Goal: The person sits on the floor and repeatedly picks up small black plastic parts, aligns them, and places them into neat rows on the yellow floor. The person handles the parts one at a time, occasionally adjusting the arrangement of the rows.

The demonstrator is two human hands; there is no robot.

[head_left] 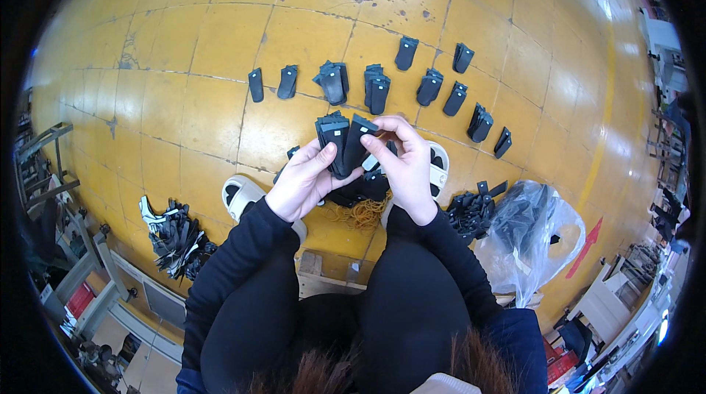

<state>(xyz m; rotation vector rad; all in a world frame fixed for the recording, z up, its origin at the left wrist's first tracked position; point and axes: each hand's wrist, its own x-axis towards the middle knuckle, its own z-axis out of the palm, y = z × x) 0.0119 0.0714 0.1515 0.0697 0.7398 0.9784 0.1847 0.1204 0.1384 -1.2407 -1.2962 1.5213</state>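
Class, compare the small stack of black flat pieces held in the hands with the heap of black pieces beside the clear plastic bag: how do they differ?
The held stack of black pieces is squared up, off the floor; the heap by the bag lies jumbled on the yellow tiled floor. The stack is gripped by both hands; nothing touches the heap. Both are black.

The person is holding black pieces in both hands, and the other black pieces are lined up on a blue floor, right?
Not quite. The floor is yellow tile, not blue, as the head view shows. The rest holds: the left hand and right hand both hold the black pieces, and other black pieces lie in a curved row on the floor beyond them.
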